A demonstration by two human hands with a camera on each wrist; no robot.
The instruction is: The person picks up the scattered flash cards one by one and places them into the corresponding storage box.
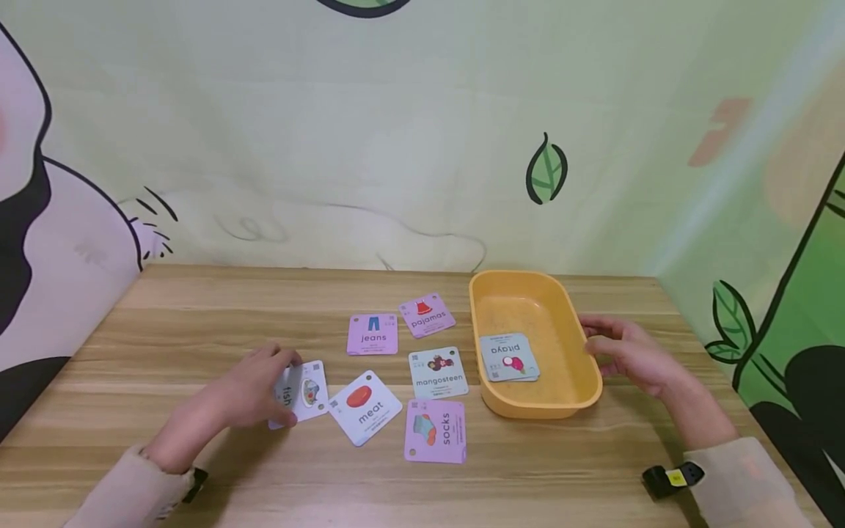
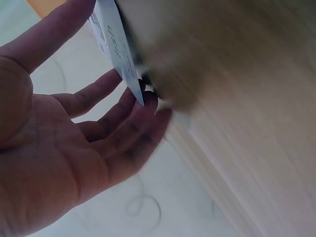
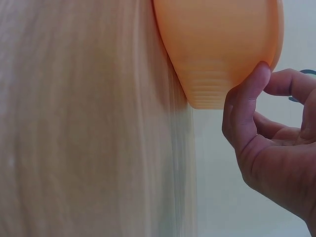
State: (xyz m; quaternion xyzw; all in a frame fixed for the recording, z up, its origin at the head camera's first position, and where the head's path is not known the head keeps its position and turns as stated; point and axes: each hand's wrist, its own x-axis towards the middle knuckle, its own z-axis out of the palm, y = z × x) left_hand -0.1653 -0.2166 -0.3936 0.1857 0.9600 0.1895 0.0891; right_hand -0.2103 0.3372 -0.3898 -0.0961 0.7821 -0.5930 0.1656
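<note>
My left hand [image 1: 254, 385] holds a white fish card [image 1: 310, 392] by its edges, thumb on the near side and fingertips on the far side. In the left wrist view the fish card [image 2: 118, 47] stands on a slant between thumb and fingers. My right hand [image 1: 634, 356] grips the right rim of a yellow plastic tray [image 1: 577, 385], with thumb and bent fingers at its outer side. In the right wrist view the thumb touches the tray's wall [image 3: 212, 44]. A pitaya card [image 1: 508, 359] lies inside the tray, on what looks like a small stack.
Between my left hand and the tray lie a meat card [image 1: 366, 407], a purple socks card [image 1: 436, 433], a mangosteen card [image 1: 439, 372], a jeans card [image 1: 372, 335] and a pajamas card [image 1: 428, 315]. The wooden table [image 1: 297, 484] ends at a printed wall [image 1: 396, 147].
</note>
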